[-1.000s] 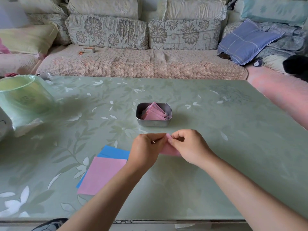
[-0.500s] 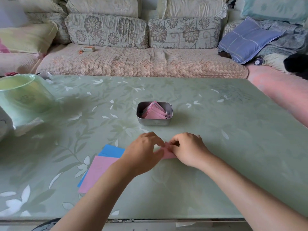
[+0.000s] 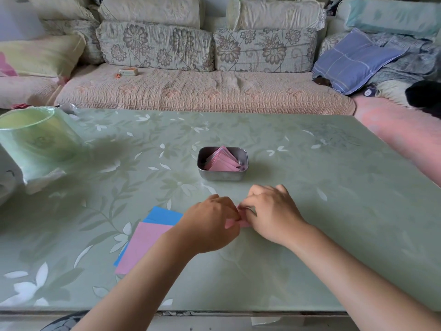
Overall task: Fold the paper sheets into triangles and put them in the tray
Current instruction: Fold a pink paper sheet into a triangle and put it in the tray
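Hands (image 3: 210,223) hide most of the pink sheet (image 3: 245,224); fold unseen.

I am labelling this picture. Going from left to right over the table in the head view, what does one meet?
green container → stack of flat sheets → left hand → pink paper, pinched by both hands → right hand. The tray stands behind both hands, so I leave it out.
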{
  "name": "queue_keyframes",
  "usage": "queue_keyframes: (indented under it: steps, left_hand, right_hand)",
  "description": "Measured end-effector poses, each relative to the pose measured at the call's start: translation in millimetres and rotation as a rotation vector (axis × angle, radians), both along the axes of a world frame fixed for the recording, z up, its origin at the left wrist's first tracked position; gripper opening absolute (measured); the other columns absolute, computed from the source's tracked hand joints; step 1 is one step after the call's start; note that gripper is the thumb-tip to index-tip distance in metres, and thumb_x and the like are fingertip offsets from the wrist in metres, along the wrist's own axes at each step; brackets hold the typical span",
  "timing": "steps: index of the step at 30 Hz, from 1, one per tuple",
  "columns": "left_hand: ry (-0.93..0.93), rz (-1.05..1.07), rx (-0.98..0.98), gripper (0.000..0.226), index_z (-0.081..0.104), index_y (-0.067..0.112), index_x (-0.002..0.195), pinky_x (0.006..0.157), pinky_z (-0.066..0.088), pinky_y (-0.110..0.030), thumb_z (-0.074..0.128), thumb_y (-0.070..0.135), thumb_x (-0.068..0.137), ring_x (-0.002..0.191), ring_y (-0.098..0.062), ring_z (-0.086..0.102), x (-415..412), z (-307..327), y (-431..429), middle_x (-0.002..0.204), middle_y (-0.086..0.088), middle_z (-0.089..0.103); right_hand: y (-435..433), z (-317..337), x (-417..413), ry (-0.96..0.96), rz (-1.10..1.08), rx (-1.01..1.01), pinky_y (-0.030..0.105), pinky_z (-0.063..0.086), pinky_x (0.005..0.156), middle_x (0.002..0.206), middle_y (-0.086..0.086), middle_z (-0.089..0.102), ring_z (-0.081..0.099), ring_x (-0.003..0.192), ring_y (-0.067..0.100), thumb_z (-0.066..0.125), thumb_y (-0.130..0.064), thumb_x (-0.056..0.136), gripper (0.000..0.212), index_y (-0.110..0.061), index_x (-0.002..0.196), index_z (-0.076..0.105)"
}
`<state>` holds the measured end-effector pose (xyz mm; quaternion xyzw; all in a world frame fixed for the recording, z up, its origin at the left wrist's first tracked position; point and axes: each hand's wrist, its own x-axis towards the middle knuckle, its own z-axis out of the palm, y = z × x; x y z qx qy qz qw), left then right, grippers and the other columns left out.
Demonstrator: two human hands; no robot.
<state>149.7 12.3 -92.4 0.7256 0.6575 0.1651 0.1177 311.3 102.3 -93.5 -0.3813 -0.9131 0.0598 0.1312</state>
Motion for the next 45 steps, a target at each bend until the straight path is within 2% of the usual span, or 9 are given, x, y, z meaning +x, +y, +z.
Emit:
queue_keyframes:
  steps: [6, 11, 16, 23, 26, 30, 33, 39, 45]
  left_hand:
    - [0.093, -0.061, 0.054, 0.033, 0.059, 0.051, 0.125, 0.090, 0.045, -0.029, 0.050, 0.050, 0.093, 0.109, -0.008, 0.047, 1.9, -4.4, -8.7, 0.123, 0.020, 0.054]
    - [0.276, -0.089, 0.060, 0.050, 0.046, 0.042, 0.142, 0.102, 0.036, -0.034, 0.039, 0.059, 0.095, 0.124, -0.015, 0.040, 9.8, -8.7, -22.3, 0.138, 0.013, 0.046]
    - [0.309, -0.107, 0.117, 0.053, 0.056, 0.030, 0.136, 0.108, 0.028, -0.032, 0.037, 0.057, 0.095, 0.131, -0.017, 0.033, 15.0, -8.6, -34.4, 0.143, 0.012, 0.046]
    - [0.256, -0.111, 0.124, 0.047, 0.056, 0.021, 0.134, 0.109, 0.030, -0.028, 0.041, 0.043, 0.095, 0.122, -0.017, 0.042, 20.8, -13.9, -42.0, 0.133, 0.006, 0.052]
    - [0.308, -0.115, 0.133, 0.051, 0.055, 0.018, 0.137, 0.122, 0.013, -0.033, 0.041, 0.042, 0.095, 0.122, -0.018, 0.048, 22.6, -13.9, -42.3, 0.134, 0.003, 0.054]
    - [0.262, -0.092, 0.090, 0.052, 0.049, 0.022, 0.141, 0.108, 0.034, -0.033, 0.042, 0.047, 0.096, 0.119, -0.019, 0.048, 23.4, -12.9, -42.8, 0.133, 0.005, 0.053]
    - [0.265, -0.081, 0.064, 0.054, 0.042, 0.028, 0.146, 0.104, 0.034, -0.030, 0.041, 0.050, 0.097, 0.120, -0.017, 0.045, 24.0, -13.5, -43.3, 0.135, 0.007, 0.049]
    - [0.291, -0.067, 0.088, 0.053, 0.039, 0.033, 0.147, 0.104, 0.031, -0.028, 0.037, 0.052, 0.098, 0.123, -0.013, 0.042, 26.1, -16.4, -46.2, 0.135, 0.011, 0.046]
    - [0.312, 0.050, 0.080, 0.043, 0.054, 0.028, 0.133, 0.097, 0.040, -0.033, 0.036, 0.044, 0.097, 0.116, -0.017, 0.048, 26.9, -16.1, -51.5, 0.127, 0.009, 0.052]
  right_hand:
    - [-6.6, -1.9, 3.4, -0.088, 0.032, -0.023, 0.035, 0.026, 0.080, 0.093, -0.011, 0.050, 0.052, 0.101, 0.018, 0.039, -0.031, 0.101, 0.036, -0.041, 0.109, 0.073]
    - [-10.9, -4.1, 1.6, -0.075, 0.024, -0.029, 0.035, 0.026, 0.083, 0.096, -0.012, 0.047, 0.051, 0.104, 0.018, 0.039, -0.028, 0.097, 0.037, -0.037, 0.114, 0.071]
    - [-13.2, -7.4, 3.9, -0.067, 0.003, 0.016, 0.036, 0.030, 0.082, 0.093, -0.010, 0.048, 0.052, 0.099, 0.019, 0.042, -0.041, 0.095, 0.034, -0.032, 0.102, 0.074]
    - [-15.2, -6.8, 12.5, -0.086, 0.010, -0.022, 0.035, 0.032, 0.085, 0.102, -0.009, 0.049, 0.049, 0.104, 0.020, 0.054, -0.040, 0.090, 0.028, -0.040, 0.113, 0.070]
    - [-19.6, -7.7, 15.4, -0.052, -0.002, -0.026, 0.036, 0.035, 0.088, 0.108, -0.008, 0.052, 0.048, 0.107, 0.021, 0.055, -0.040, 0.093, 0.029, -0.040, 0.119, 0.069]
    - [-26.5, -8.4, 16.8, 0.073, 0.032, -0.002, 0.037, 0.038, 0.087, 0.111, -0.003, 0.059, 0.052, 0.106, 0.025, 0.066, -0.026, 0.091, 0.016, -0.027, 0.102, 0.077]
    - [-28.4, -7.1, 20.5, 0.050, 0.075, 0.028, 0.036, 0.037, 0.086, 0.111, -0.003, 0.063, 0.052, 0.107, 0.026, 0.068, -0.019, 0.089, 0.013, -0.025, 0.089, 0.080]
    - [-38.3, -10.4, 31.4, -0.041, 0.152, 0.099, 0.035, 0.036, 0.086, 0.104, -0.006, 0.065, 0.054, 0.105, 0.022, 0.053, -0.020, 0.085, 0.025, -0.018, 0.090, 0.077]
    - [-45.5, -13.9, 38.1, -0.059, 0.156, 0.073, 0.033, 0.030, 0.089, 0.120, -0.006, 0.060, 0.053, 0.112, 0.018, 0.046, -0.024, 0.090, 0.032, -0.020, 0.104, 0.075]
